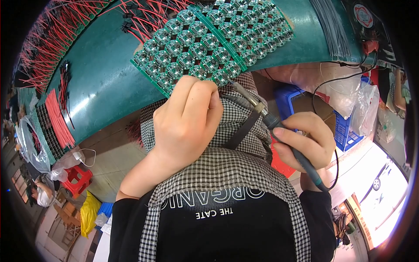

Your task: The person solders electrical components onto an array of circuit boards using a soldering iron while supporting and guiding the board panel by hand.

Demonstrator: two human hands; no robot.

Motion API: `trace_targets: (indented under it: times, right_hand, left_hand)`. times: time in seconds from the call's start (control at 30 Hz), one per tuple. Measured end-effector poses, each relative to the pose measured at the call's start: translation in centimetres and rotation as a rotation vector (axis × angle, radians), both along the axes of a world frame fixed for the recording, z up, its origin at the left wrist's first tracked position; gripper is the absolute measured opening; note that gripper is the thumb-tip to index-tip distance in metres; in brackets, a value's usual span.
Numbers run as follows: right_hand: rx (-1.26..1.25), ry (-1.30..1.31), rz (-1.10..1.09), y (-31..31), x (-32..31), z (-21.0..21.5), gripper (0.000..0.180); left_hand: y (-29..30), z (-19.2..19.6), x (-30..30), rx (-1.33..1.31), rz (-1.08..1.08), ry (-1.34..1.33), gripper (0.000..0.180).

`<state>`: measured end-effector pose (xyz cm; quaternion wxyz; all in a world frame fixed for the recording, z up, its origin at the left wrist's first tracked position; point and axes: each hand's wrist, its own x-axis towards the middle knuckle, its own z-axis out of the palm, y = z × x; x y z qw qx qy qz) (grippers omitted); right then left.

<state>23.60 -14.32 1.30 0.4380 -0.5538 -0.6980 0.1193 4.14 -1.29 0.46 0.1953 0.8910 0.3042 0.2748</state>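
A panel of round green circuit boards [198,48] lies near the table's front edge, a long strip dividing it in two. My right hand [307,142] is closed around the dark handle of a soldering iron [269,118]. The iron's tip points up and left and reaches the panel's near edge, by a round board there. Over the panel's near edge, just left of the tip, is my left hand [185,118], its fingers curled into a pinch. Whatever those fingers hold, if anything, is hidden behind them.
Red and black wires [150,19] lie behind the panel, with more bundles along the left. Grey wires [329,26] are on the green table [104,83] at right. A blue crate [347,131] and a red stool [77,181] stand below table level.
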Motion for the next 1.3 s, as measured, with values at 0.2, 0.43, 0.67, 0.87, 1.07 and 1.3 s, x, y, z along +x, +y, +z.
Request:
trace_targets:
  times: [0.2, 0.43, 0.67, 0.87, 1.07, 1.3]
  right_hand:
    - [-0.144, 0.153, 0.023, 0.5, 1.2, 1.1, 0.030]
    - [-0.214, 0.205, -0.009, 1.2, 1.8, 2.1, 0.024]
    - [-0.154, 0.257, -0.063, 0.6, 2.1, 1.6, 0.021]
    - [-0.181, 0.235, -0.065, 1.0, 1.7, 1.6, 0.022]
    - [-0.171, 0.219, -0.037, 1.2, 1.7, 1.8, 0.022]
    - [-0.025, 0.017, 0.072, 1.6, 1.2, 1.6, 0.026]
  left_hand:
    - [0.3, -0.5, -0.4, 0.094, -0.004, -0.046, 0.019]
    - [0.4, -0.3, 0.0, 0.049, 0.014, -0.051, 0.017]
    - [0.5, -0.7, 0.1, 0.072, -0.026, -0.047, 0.016]
    - [0.4, -0.6, 0.1, 0.077, -0.027, -0.029, 0.015]
    - [0.4, -0.7, 0.1, 0.091, -0.017, -0.011, 0.015]
    - [0.3, 0.5, -0.2, -0.022, 0.029, -0.021, 0.015]
